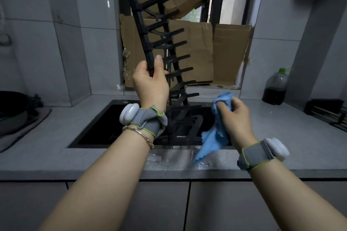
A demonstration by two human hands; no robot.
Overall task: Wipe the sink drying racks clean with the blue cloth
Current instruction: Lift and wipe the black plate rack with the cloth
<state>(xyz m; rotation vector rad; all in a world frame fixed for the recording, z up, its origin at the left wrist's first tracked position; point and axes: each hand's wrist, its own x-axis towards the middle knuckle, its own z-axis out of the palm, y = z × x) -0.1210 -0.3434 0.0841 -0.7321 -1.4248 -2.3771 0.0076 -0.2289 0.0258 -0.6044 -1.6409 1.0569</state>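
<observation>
A long black drying rack (150,24) with slanted prongs stands tilted upright, its lower end down in the black sink (105,127). My left hand (150,80) grips the rack's left bar, thumb along the bar's right side. To the right of the rack, my right hand (235,116) holds the bunched blue cloth (216,137) over the sink's right side; the cloth hangs down to the wet front counter and is just clear of the rack.
Cardboard sheets (202,48) cover the window behind the sink. A plastic bottle with dark liquid (275,88) stands on the counter at right, another dark rack (328,112) lies further right, and a dark pot (13,107) sits on a mat at left.
</observation>
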